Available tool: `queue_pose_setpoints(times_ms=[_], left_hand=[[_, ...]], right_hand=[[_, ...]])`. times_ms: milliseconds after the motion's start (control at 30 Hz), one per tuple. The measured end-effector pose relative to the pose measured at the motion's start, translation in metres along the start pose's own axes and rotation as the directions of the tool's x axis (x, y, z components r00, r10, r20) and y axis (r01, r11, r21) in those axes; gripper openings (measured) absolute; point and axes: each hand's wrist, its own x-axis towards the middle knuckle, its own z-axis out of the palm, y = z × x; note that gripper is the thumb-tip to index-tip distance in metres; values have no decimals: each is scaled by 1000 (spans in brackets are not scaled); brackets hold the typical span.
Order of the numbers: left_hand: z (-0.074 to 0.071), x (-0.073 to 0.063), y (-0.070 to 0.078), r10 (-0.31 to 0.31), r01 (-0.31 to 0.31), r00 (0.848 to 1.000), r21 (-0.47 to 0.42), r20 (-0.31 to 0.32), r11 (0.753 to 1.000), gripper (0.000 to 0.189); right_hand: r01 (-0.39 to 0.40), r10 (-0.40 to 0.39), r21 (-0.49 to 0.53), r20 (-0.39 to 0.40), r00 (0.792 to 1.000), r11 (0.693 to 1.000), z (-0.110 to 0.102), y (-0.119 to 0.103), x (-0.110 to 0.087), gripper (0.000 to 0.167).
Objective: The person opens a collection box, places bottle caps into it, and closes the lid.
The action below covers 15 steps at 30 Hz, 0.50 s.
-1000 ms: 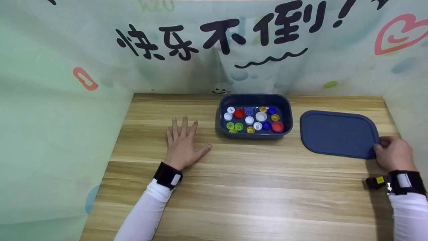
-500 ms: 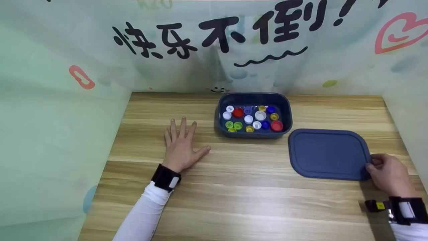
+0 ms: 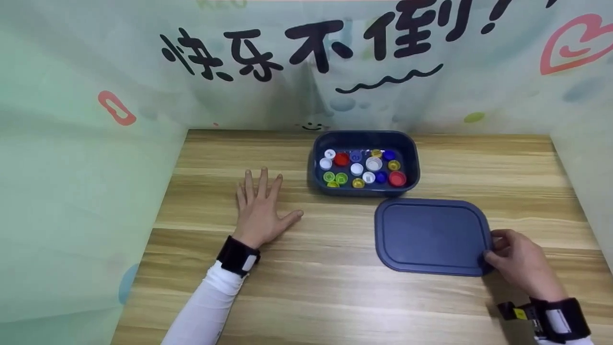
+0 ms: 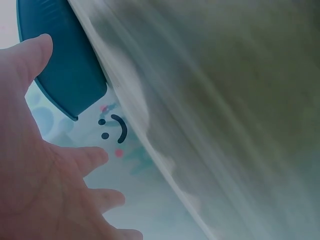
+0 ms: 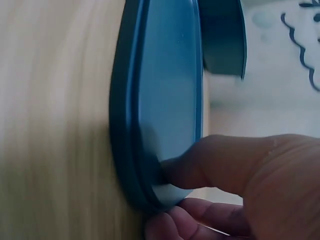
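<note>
My right hand point(image 3: 524, 266) pinches the right edge of a dark blue rectangular lid point(image 3: 433, 237), thumb on top and fingers under the rim. In the right wrist view the thumb presses the raised border of the lid point(image 5: 167, 100). Just behind it stands a dark blue container point(image 3: 366, 191) holding several bottle caps, among them a red cap point(image 3: 397, 178), a white cap point(image 3: 374, 164) and a green cap point(image 3: 341, 178). My left hand point(image 3: 261, 215) rests palm down with fingers spread, left of the container and holding nothing. The left wrist view shows the container point(image 4: 70, 65) beyond its thumb.
The wooden table point(image 3: 316, 297) ends at a printed cloth backdrop point(image 3: 268, 105) close behind the container. More cloth point(image 3: 72, 191) hangs along the left side and the right side.
My right hand has brought the lid left and toward me, from beside the container to in front of it. The left hand and the container have stayed in place.
</note>
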Motion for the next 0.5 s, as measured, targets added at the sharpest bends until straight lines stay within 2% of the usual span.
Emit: queue_pose_setpoints(times_ms=[167, 500], left_hand=[[0, -2, 2, 9, -9, 1000, 12, -2, 1000, 108], [3, -9, 10, 20, -20, 999, 5, 30, 1000, 110]], right_hand=[[69, -69, -2, 9, 998, 998, 14, -21, -2, 61], [148, -148, -12, 22, 989, 989, 37, -52, 1, 64]])
